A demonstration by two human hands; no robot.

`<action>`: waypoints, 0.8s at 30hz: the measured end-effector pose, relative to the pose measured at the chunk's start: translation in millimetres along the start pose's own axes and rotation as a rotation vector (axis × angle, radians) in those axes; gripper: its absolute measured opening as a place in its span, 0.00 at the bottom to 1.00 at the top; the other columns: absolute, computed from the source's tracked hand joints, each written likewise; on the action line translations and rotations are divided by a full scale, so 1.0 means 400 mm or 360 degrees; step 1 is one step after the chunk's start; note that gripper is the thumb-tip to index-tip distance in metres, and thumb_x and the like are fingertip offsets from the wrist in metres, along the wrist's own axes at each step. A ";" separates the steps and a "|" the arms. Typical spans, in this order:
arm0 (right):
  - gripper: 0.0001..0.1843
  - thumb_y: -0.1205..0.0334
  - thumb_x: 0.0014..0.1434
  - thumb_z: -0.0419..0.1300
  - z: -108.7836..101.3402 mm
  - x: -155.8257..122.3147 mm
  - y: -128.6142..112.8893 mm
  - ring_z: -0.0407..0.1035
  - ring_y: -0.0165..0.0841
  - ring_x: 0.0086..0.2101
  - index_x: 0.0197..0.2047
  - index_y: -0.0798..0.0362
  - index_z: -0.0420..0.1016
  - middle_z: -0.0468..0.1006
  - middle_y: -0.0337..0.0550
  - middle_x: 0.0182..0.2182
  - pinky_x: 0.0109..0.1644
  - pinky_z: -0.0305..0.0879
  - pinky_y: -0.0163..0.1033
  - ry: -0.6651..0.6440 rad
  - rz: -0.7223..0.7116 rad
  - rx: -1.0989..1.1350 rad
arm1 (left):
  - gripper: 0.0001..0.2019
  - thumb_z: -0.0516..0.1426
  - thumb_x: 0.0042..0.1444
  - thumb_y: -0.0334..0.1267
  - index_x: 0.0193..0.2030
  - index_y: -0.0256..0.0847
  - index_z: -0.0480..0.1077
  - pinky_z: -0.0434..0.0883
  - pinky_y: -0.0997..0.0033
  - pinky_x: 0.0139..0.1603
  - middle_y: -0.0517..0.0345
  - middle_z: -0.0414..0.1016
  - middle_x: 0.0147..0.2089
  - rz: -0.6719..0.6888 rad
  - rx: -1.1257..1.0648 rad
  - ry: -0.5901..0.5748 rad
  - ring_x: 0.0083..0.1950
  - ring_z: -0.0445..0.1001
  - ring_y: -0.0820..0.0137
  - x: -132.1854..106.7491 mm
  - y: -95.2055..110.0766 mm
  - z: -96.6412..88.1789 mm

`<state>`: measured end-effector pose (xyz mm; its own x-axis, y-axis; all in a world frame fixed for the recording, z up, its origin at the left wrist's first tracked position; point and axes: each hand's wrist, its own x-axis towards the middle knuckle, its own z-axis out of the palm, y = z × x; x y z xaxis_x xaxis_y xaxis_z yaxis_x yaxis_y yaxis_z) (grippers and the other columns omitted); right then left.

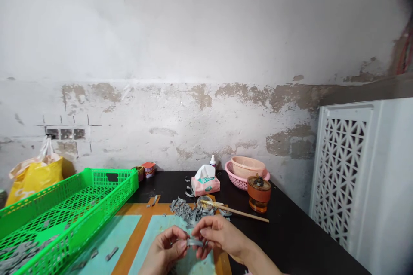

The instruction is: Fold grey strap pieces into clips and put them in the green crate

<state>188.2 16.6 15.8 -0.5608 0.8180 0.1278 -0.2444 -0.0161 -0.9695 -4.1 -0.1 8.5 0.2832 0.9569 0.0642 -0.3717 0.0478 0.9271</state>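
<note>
My view shows the left hand (163,251) and right hand (221,236) pinching one small grey strip (196,242), which could slip free if either grip slackens.

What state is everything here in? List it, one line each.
left hand, pinching grey strip
right hand, pinching same strip
green crate, holding grey scraps
tissue box, open, tissue poking out
pink basket, bowl sitting inside
amber jar, upright, lidded
yellow bag, slumped against wall
</note>
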 end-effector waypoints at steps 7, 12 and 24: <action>0.20 0.55 0.38 0.74 0.001 0.005 0.012 0.73 0.33 0.25 0.31 0.61 0.80 0.78 0.44 0.23 0.34 0.67 0.38 0.0073 -0.0119 -0.0107 | 0.11 0.72 0.39 0.37 0.25 0.37 0.75 0.62 0.74 0.30 0.58 0.78 0.25 -0.0023 0.0013 0.0022 0.28 0.72 0.70 -0.005 -0.003 0.008; 0.18 0.54 0.41 0.73 0.004 -0.001 0.007 0.73 0.31 0.25 0.29 0.60 0.79 0.78 0.43 0.23 0.34 0.67 0.37 -0.0009 0.0007 -0.0165 | 0.15 0.73 0.34 0.41 0.24 0.37 0.75 0.61 0.74 0.28 0.59 0.75 0.22 -0.0047 0.0016 0.0013 0.25 0.70 0.72 0.006 -0.019 0.004; 0.20 0.55 0.36 0.73 0.004 0.012 0.034 0.72 0.31 0.20 0.28 0.60 0.75 0.77 0.42 0.18 0.28 0.67 0.36 0.0151 0.0142 -0.0095 | 0.12 0.71 0.40 0.41 0.26 0.39 0.75 0.62 0.73 0.30 0.59 0.76 0.24 0.0090 0.0046 -0.0091 0.27 0.71 0.70 -0.001 -0.021 0.016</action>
<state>180.8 19.5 3.5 -0.5002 0.8656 0.0228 -0.1475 -0.0592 -0.9873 4.5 -2.9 2.9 0.3130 0.9399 0.1368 -0.3633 -0.0146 0.9316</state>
